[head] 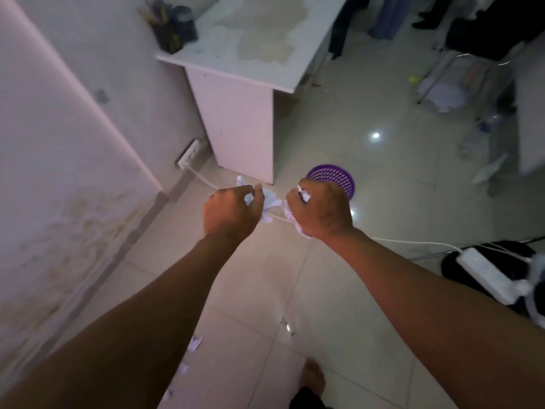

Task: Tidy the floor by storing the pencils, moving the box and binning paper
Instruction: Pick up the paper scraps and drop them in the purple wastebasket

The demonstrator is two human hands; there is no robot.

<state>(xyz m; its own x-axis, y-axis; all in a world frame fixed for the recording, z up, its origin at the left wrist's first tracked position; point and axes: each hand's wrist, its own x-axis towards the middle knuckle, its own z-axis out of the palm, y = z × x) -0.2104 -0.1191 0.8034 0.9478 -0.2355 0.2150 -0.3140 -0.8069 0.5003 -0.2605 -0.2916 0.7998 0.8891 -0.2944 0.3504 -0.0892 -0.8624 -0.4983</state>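
My left hand is closed around crumpled white paper that sticks out past the fingers. My right hand grips another wad of crumpled paper. Both hands are held out in front of me above the tiled floor. Just beyond my right hand stands a purple mesh bin, partly hidden by the hand. A few paper scraps lie on the floor near my feet. On the white desk's far left corner, a dark holder has pencils standing in it.
A white cable runs from a wall socket across the floor to a power strip at right. A wall lies to my left. Clutter, a chair frame and plastic bottles sit at the far right. My bare foot shows below.
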